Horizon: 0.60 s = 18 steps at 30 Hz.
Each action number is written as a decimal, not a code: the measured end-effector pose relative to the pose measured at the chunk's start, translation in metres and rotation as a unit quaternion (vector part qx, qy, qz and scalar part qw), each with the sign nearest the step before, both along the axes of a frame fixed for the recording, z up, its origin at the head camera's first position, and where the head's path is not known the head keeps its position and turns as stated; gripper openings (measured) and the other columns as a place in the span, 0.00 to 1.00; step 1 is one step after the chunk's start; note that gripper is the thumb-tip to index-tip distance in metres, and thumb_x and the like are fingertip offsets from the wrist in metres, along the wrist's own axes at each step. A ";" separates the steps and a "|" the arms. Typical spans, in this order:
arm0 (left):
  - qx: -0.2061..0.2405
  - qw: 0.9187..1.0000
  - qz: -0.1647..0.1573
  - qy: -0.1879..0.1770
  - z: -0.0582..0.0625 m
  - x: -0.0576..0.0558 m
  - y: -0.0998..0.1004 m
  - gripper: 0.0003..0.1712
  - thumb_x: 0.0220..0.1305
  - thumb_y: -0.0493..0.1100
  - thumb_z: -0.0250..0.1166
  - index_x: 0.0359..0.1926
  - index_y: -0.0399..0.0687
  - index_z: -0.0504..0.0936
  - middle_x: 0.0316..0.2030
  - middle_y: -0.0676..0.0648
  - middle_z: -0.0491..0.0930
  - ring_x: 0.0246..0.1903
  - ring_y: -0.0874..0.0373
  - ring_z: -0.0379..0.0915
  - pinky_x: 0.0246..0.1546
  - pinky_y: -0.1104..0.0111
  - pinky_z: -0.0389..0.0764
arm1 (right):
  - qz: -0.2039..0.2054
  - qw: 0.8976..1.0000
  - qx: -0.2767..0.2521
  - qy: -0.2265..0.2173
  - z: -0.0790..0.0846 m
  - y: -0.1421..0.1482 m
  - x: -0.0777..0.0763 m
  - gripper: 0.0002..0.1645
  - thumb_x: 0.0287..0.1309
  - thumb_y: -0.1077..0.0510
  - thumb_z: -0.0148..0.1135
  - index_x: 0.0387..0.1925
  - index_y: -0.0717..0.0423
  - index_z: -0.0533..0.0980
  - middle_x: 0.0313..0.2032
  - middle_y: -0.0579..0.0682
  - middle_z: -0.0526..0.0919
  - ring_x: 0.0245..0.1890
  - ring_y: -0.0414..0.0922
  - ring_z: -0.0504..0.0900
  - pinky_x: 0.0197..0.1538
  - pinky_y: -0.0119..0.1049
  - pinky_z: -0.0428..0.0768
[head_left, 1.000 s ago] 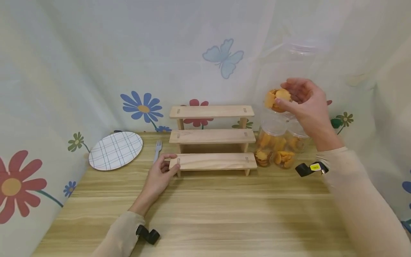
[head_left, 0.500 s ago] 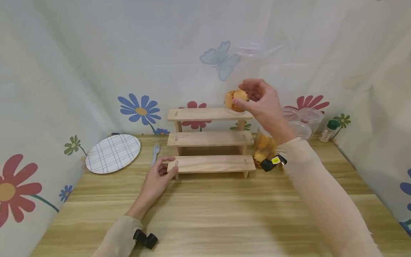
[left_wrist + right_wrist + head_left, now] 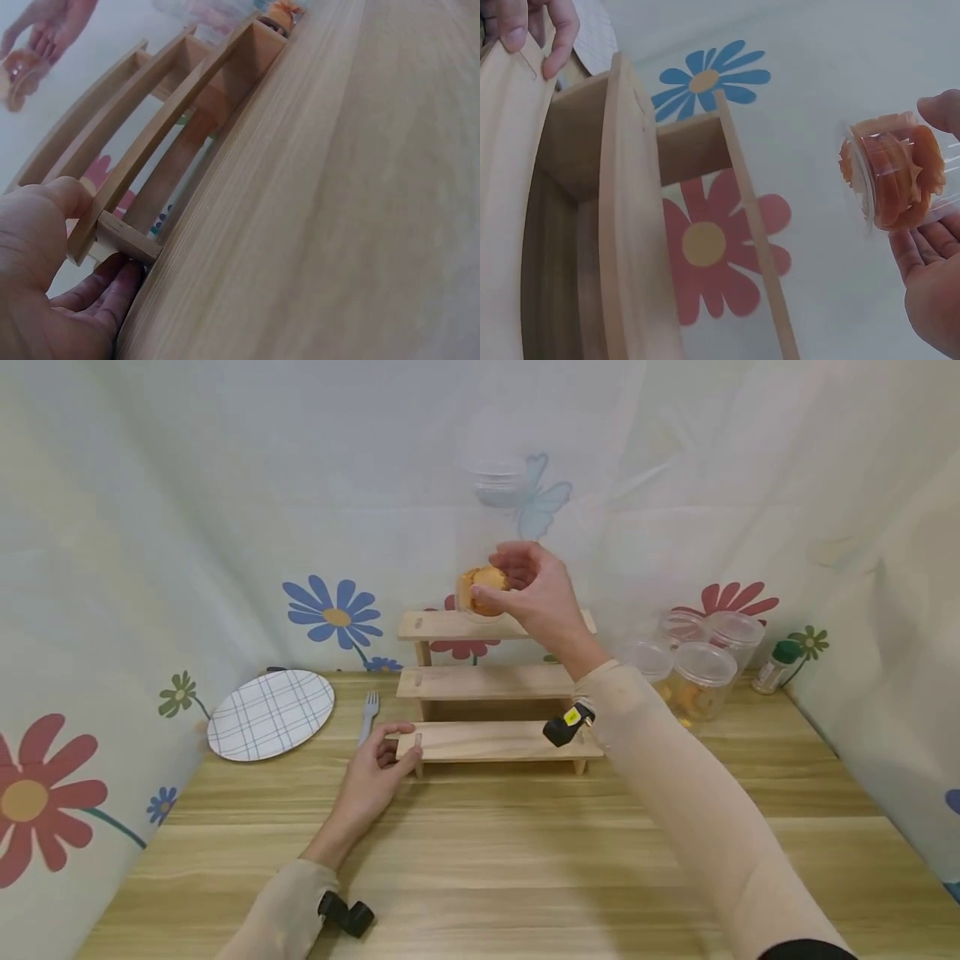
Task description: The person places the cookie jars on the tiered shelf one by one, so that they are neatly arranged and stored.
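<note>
Step in hand: seemed to be placing a snack-filled jar on the shelf, not yet done.
Right hand [image 3: 538,589]: curled part-way round the clear lidded jar [image 3: 480,592], with thumb and fingers on opposite sides.
Left hand [image 3: 377,768]: pinched the left end of the bottom tier of the three-tier wooden shelf [image 3: 487,741], likely to steady it.
Held jar: hung about upright by the top tier [image 3: 431,627], near its middle in the head view, but looked apart from the wood in the right wrist view.
Next move: probably called for lowering the jar level, centring the base on the narrow board, and loosening the hold only after contact.
Jars: counted five, one in the right hand and four standing jars [image 3: 693,697] grouped on the table [image 3: 450,852], right of the shelf.
Snacks: overlapped too much to count.
Shelf: counted one, with three tiers.
Left of the shelf: counted one checked plate [image 3: 270,714] and one fork [image 3: 369,717].
Far right: counted one green-capped bottle [image 3: 776,668].
Wrist cameras [image 3: 347,915]: counted two, one per wrist.
</note>
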<state>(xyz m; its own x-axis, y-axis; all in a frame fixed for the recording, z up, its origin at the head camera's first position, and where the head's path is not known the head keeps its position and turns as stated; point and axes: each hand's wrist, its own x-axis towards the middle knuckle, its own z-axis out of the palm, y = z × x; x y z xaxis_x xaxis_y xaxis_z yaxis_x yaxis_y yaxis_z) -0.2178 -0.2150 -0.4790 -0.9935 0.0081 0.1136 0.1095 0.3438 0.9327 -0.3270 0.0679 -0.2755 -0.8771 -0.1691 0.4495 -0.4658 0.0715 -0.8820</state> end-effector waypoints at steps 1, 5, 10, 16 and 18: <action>-0.001 1.000 0.000 0.001 0.000 0.000 0.000 0.25 0.80 0.50 0.72 0.71 0.53 0.79 0.53 0.39 0.88 0.50 0.50 0.86 0.46 0.67 0.83 | 0.000 1.000 0.004 -0.001 -0.001 -0.006 -0.002 0.37 0.65 0.59 0.83 0.70 0.62 0.75 0.62 0.57 0.85 0.61 0.49 0.83 0.69 0.37 0.80; -0.002 1.000 -0.001 0.004 0.001 0.002 -0.001 0.25 0.80 0.49 0.72 0.71 0.54 0.79 0.52 0.39 0.88 0.49 0.49 0.86 0.44 0.66 0.82 | 0.003 1.000 0.018 -0.010 -0.006 -0.026 -0.008 0.39 0.64 0.56 0.84 0.71 0.61 0.75 0.61 0.54 0.85 0.62 0.48 0.83 0.68 0.37 0.81; 0.003 1.000 -0.008 -0.001 0.001 0.003 -0.001 0.25 0.80 0.50 0.72 0.71 0.55 0.78 0.52 0.40 0.88 0.50 0.48 0.86 0.46 0.65 0.83 | -0.008 0.999 0.028 -0.031 -0.014 -0.049 -0.013 0.41 0.64 0.54 0.85 0.72 0.60 0.75 0.62 0.52 0.85 0.61 0.47 0.84 0.69 0.36 0.81; 0.004 1.000 -0.008 -0.001 0.001 0.002 0.000 0.23 0.80 0.51 0.72 0.70 0.57 0.79 0.52 0.40 0.88 0.51 0.48 0.86 0.48 0.65 0.83 | -0.032 0.997 0.039 -0.060 -0.026 -0.067 -0.017 0.42 0.62 0.53 0.86 0.73 0.57 0.76 0.62 0.50 0.85 0.62 0.46 0.84 0.68 0.37 0.82; 0.002 1.000 -0.007 -0.001 0.001 0.002 0.000 0.23 0.80 0.51 0.72 0.70 0.58 0.79 0.52 0.40 0.88 0.50 0.48 0.86 0.47 0.65 0.83 | -0.033 0.996 0.046 -0.066 -0.030 -0.070 -0.018 0.42 0.63 0.52 0.86 0.73 0.56 0.76 0.62 0.50 0.84 0.62 0.46 0.84 0.68 0.37 0.83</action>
<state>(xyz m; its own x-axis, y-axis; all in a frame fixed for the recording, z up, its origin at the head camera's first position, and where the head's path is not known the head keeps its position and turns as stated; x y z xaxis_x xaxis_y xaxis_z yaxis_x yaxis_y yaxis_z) -0.2155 -0.2150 -0.4781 -0.9936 0.0205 0.1114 0.1118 0.3379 0.9345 -0.3452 -0.0020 -0.3054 -0.9380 -0.1443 0.3151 -0.3381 0.1811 -0.9235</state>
